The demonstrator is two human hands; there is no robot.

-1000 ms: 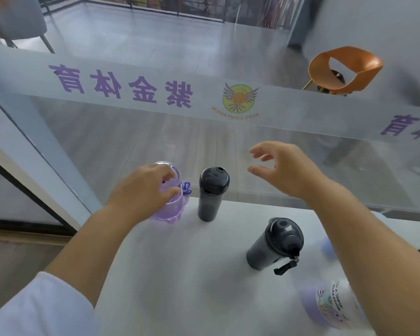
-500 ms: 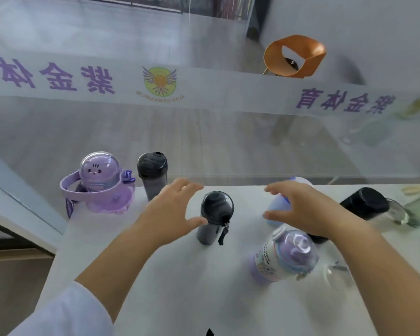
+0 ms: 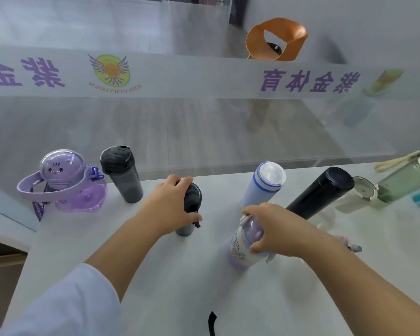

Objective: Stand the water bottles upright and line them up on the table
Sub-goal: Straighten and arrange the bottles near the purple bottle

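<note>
Item: small dark grey plastic bottle with a flip lid, upright on the white table, just right of the taller dark grey shaker bottle. Left hand clamped around its top. Right hand clamped on the purple-capped printed bottle, further right. Handling, as judged: rigid, light, smooth-sided; best gripped around the body below the lid.

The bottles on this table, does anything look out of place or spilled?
No spill shows. The two bottles in hand, the dark bottle under the left hand and the purple bottle under the right hand, stand nearer than the rest, out of line.
</note>
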